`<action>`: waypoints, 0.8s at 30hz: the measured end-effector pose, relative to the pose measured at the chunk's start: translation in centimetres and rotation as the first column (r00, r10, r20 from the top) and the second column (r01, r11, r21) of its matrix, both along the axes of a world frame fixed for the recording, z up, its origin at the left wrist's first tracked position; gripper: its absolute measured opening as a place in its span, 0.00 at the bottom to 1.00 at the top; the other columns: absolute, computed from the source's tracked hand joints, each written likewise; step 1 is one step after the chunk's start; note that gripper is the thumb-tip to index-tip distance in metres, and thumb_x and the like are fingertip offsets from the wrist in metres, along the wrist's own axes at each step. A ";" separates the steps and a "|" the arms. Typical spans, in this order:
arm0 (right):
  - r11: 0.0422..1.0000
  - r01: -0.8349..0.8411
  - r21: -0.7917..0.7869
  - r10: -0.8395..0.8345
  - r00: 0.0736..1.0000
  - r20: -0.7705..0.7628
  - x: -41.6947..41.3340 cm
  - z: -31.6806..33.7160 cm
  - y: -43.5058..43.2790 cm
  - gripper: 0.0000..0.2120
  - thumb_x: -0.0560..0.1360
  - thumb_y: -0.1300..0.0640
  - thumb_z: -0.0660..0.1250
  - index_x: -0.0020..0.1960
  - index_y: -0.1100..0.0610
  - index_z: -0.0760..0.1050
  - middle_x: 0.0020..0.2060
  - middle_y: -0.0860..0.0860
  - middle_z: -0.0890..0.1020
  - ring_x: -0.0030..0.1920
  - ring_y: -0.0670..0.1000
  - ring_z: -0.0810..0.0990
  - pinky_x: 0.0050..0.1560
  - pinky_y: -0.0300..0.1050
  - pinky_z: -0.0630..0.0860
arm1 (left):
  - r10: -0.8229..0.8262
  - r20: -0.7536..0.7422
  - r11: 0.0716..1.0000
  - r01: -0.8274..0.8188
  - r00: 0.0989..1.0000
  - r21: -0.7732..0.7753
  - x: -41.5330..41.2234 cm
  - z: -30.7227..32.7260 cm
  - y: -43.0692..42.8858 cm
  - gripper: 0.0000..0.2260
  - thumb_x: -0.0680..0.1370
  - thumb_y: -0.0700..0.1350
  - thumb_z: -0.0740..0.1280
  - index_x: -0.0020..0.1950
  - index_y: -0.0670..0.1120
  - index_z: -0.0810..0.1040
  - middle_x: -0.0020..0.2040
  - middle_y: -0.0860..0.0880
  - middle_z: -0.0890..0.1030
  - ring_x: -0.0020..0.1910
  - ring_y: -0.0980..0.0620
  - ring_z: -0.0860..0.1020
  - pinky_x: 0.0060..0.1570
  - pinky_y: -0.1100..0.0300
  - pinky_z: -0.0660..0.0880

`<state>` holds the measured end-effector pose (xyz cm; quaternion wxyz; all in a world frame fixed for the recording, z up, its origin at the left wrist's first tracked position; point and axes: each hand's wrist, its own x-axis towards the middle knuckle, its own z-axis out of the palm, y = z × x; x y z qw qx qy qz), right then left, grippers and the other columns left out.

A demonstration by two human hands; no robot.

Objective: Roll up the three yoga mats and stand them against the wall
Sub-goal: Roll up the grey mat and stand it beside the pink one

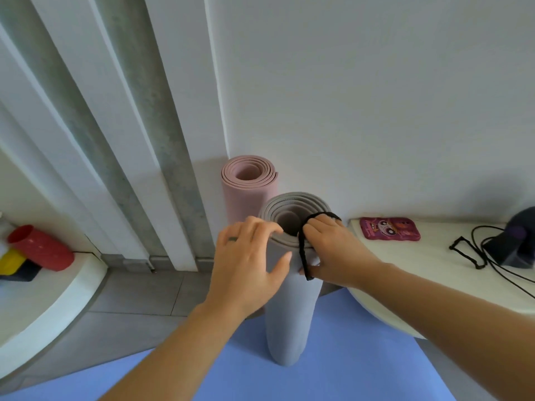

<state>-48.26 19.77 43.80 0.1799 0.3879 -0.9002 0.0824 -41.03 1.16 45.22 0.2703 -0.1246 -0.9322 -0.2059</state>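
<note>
A rolled grey yoga mat [286, 316] stands upright on the blue mat [341, 360], which lies flat on the floor. Behind it a rolled pink mat [243, 195] stands against the white wall [376, 96]. My left hand [249, 264] grips the grey roll's top rim from the left, fingers curled over the edge. My right hand [333, 247] holds the roll's top from the right, with a black strap [304, 250] looped around its fingers and hanging down the roll's side.
A white curved ledge [428, 273] on the right holds a pink pouch [389, 228], a black cord [474, 250] and a dark device [515, 238]. On the left ledge [43, 308] lie a red roller [40, 247] and a yellow object [11, 261]. Grey tiles [139, 296] cover the floor.
</note>
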 end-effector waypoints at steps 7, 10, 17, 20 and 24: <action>0.996 0.065 -0.054 -0.066 0.998 -0.006 1.1 0.0 0.1 0.22 0.51 0.53 0.79 0.36 0.56 0.70 0.34 0.49 0.74 0.37 0.54 0.75 0.34 0.47 0.73 | 0.104 0.282 0.982 -0.144 0.954 0.125 -0.8 1.3 4.0 0.14 0.73 0.61 0.66 0.50 0.52 0.76 0.50 0.56 0.71 0.54 0.52 0.72 0.56 0.59 0.64; 0.993 0.064 -0.100 -0.066 0.998 -0.017 1.1 -0.2 0.0 0.20 0.53 0.54 0.77 0.36 0.55 0.68 0.33 0.48 0.73 0.37 0.53 0.75 0.34 0.46 0.70 | 0.040 0.344 0.969 -0.120 0.938 0.214 -1.1 1.4 4.3 0.11 0.75 0.55 0.68 0.53 0.51 0.77 0.52 0.55 0.71 0.57 0.52 0.70 0.57 0.60 0.68; 0.995 0.057 -0.084 -0.057 0.998 -0.001 2.5 -0.6 -0.2 0.22 0.52 0.50 0.79 0.42 0.57 0.76 0.37 0.50 0.79 0.41 0.55 0.77 0.39 0.48 0.76 | -0.139 0.399 0.793 -0.139 0.906 0.593 0.6 2.0 3.2 0.05 0.77 0.44 0.67 0.42 0.52 0.75 0.41 0.58 0.79 0.44 0.60 0.77 0.43 0.76 0.69; 0.998 0.019 -0.066 -0.015 0.998 0.057 2.7 -0.4 0.3 0.23 0.56 0.50 0.79 0.48 0.57 0.78 0.42 0.51 0.80 0.46 0.56 0.79 0.44 0.49 0.78 | -0.403 0.338 0.377 -0.183 0.850 0.908 2.2 1.9 2.3 0.06 0.77 0.40 0.65 0.40 0.43 0.73 0.32 0.55 0.77 0.38 0.56 0.78 0.49 0.66 0.70; 0.998 -0.056 -0.006 0.056 0.995 0.086 2.1 0.7 1.0 0.27 0.58 0.50 0.80 0.53 0.59 0.80 0.47 0.54 0.82 0.50 0.57 0.80 0.52 0.48 0.77 | -0.491 0.297 0.285 -0.171 0.819 0.943 3.8 0.8 -0.2 0.02 0.69 0.43 0.65 0.40 0.49 0.75 0.30 0.54 0.69 0.32 0.53 0.69 0.48 0.58 0.67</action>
